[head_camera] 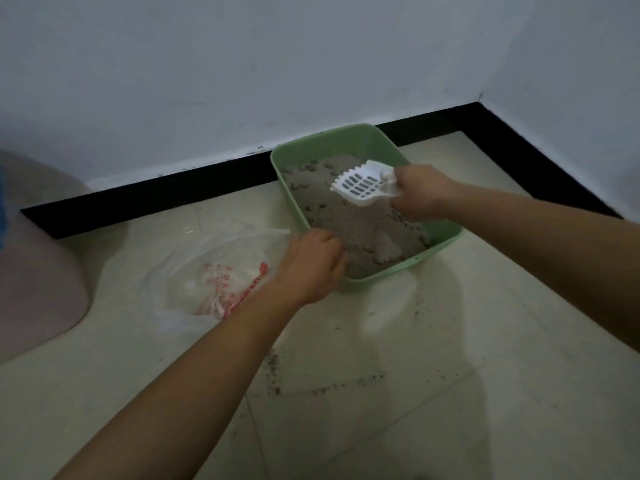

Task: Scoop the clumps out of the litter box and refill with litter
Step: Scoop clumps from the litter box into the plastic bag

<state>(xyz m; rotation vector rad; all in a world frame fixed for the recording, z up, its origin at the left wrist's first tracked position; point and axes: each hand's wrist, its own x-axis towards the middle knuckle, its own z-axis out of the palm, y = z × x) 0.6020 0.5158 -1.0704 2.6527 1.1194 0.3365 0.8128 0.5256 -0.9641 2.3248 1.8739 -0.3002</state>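
Right hand [420, 194] clamped round handle of white slotted scoop [362, 187], blade hovering just over litter [363, 233], looks empty. Green litter box [381, 145] sits on tile in wall corner. Left hand [311, 263] at box's near-left corner, fingers curled; gripping rim or not, cannot tell. Lumps [311, 166] dotted across surface, so scooping barely begun by look of it. Clear plastic bag [214, 271] with red print lies open just left of box. No refill visible yet. Stray grains [311, 389] on floor.
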